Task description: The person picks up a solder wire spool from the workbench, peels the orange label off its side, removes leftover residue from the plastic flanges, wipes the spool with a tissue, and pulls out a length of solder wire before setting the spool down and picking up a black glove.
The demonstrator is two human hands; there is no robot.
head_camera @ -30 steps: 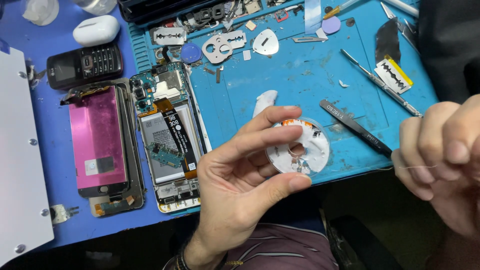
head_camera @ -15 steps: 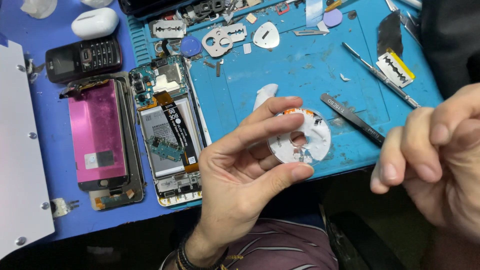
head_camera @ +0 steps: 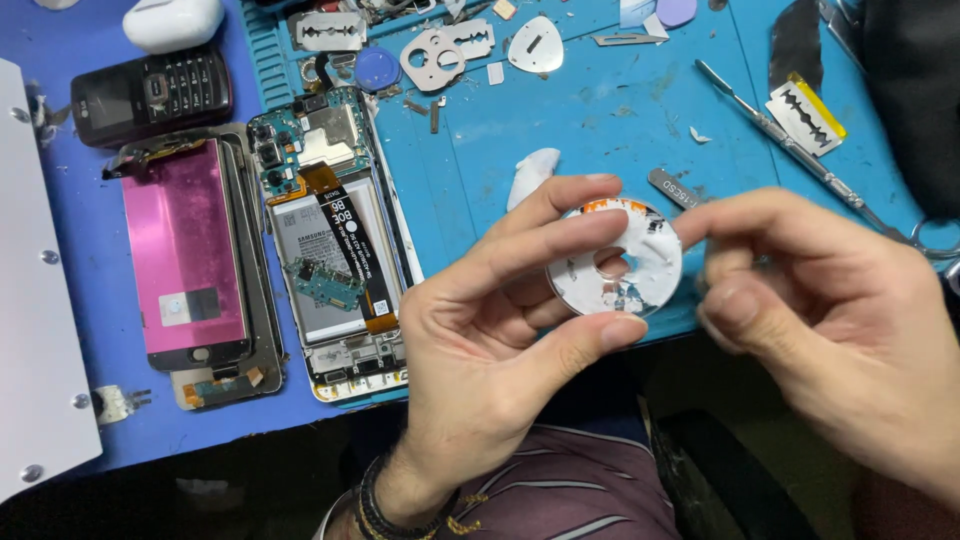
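My left hand (head_camera: pixel 500 330) pinches a small white round spool (head_camera: pixel 625 262) with a centre hole and an orange strip on its top edge, thumb below and fingers above. My right hand (head_camera: pixel 820 320) has come up against the spool's right edge, its thumb and forefinger touching the rim. Whether a thin strand runs from the spool I cannot tell. Both hands hover over the front edge of a blue work mat (head_camera: pixel 600 120).
An opened smartphone (head_camera: pixel 335 230) with battery and boards exposed lies left of my hands, beside a pink-backed screen (head_camera: pixel 185 250). A black keypad phone (head_camera: pixel 150 95), a white earbud case (head_camera: pixel 172 20), razor blades (head_camera: pixel 325 30), metal tweezers (head_camera: pixel 800 150) and small parts lie farther back.
My right hand has moved left from the frame's right edge to the spool and now touches its rim. The left hand has kept the spool in about the same place.
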